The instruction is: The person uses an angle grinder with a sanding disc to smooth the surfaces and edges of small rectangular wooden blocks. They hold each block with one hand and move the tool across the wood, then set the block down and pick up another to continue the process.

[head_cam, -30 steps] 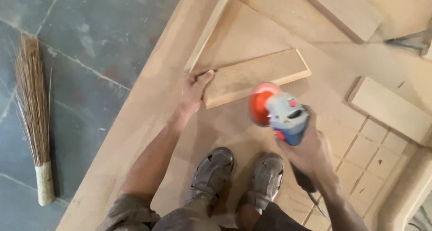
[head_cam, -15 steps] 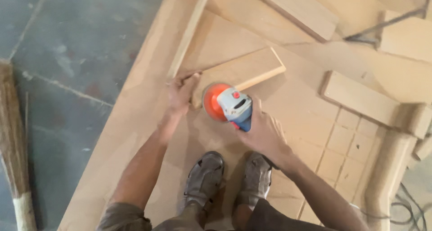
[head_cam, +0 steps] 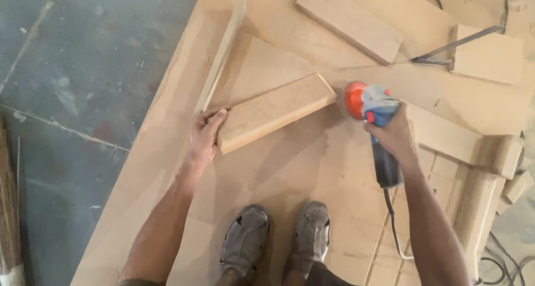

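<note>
— Dusty board sheet [head_cam: 312,169] underfoot; where's the plank [head_cam: 276,112]?
— Near its left edge, long axis slanting up-right. Left hand [head_cam: 205,135] grips its near end; right hand [head_cam: 394,137], clamped on the sander [head_cam: 372,106], sits just off its far end.

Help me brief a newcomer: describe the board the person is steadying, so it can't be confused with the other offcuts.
On the big fibreboard sheet covering the floor, look just ahead of the person's sandalled feet. The board lies slanted there, its near end held by the left hand. Unlike the other offcuts, its top is rough and speckled.
</note>
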